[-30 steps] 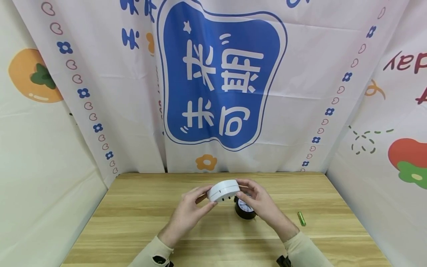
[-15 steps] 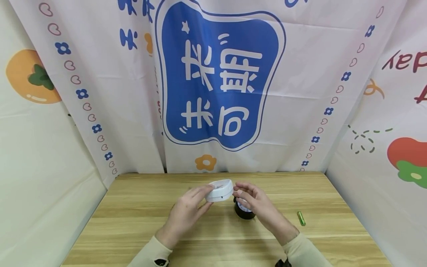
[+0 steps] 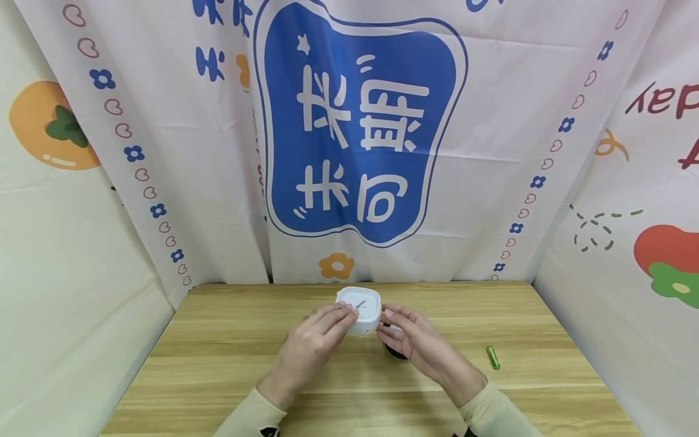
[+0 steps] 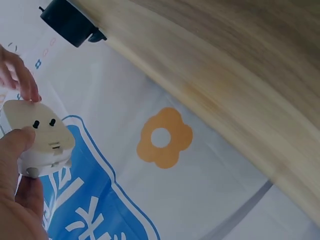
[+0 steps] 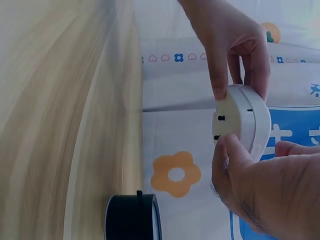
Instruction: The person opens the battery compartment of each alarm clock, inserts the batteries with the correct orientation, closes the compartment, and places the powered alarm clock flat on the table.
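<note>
A white rounded-square alarm clock [image 3: 360, 306] is up in the air above the table, its dial tilted upward in the head view. My left hand [image 3: 317, 340] grips its left side, fingers over the dial edge and thumb on the back. My right hand [image 3: 417, 346] is at the clock's right edge; in the right wrist view its fingertips are at the clock's back [image 5: 235, 117] close to two small black knobs. A round black clock [image 3: 395, 352] stands on the table, mostly hidden under my right hand.
A green battery [image 3: 493, 357] lies on the wood-grain table [image 3: 218, 364], right of my right hand. A printed white curtain [image 3: 491, 200] hangs behind the table's far edge, and more printed cloth encloses both sides.
The white clock has been turned so its dial, hidden a second ago, faces up. My right hand let go of its edge, moved slightly away, then came back to its right side.
</note>
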A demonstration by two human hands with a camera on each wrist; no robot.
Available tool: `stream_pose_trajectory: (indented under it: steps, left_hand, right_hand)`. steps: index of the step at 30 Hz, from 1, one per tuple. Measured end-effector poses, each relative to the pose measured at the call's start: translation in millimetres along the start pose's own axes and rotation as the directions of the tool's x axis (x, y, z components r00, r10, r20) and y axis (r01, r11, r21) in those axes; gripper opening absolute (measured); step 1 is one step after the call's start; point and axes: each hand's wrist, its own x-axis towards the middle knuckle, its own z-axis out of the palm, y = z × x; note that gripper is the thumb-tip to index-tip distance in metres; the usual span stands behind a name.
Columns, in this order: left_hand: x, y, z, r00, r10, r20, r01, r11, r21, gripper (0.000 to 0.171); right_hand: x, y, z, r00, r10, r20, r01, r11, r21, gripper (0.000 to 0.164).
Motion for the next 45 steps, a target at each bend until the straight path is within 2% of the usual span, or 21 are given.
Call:
stream_pose_trajectory:
  steps: [5,16,27,32,39,42,45]
  left_hand:
    - [-0.3,3.1,1.4,1.000,0.023,0.005,-0.024,0.999,0.023,0.053]
    - [-1.0,4.9,5.2,0.998,0.064,0.021,-0.064,0.998,0.010,0.053]
    - [-1.1,6.0,6.6,0.998,0.048,0.037,-0.045,0.995,-0.092,0.057]
    - [-1.6,6.4,4.5,0.995,0.004,0.096,0.009,0.990,-0.140,0.052]
    - [-0.7,5.2,1.1,0.982,-0.113,0.149,0.145,0.963,-0.226,0.051]
    - [0.2,5.3,0.3,0.969,-0.177,0.172,0.218,0.943,-0.254,0.052]
    - [1.6,6.4,-1.4,0.942,-0.254,0.220,0.312,0.905,-0.291,0.051]
  right_hand:
    - [0,0,3,1.000,0.027,0.000,-0.027,0.999,0.040,0.070]
    - [0,1,4,1.000,0.027,-0.009,-0.027,1.000,0.002,0.073]
    - [2,3,0,0.997,0.007,-0.077,-0.010,0.999,-0.031,0.073]
    - [1,2,-1,0.995,-0.029,-0.100,0.020,0.996,-0.087,0.074]
    - [1,0,-3,0.992,-0.050,-0.117,0.031,0.987,-0.160,0.071]
    - [2,0,-4,0.991,-0.060,-0.118,0.034,0.977,-0.211,0.070]
    - [2,1,-7,0.992,-0.085,-0.096,0.057,0.962,-0.267,0.068]
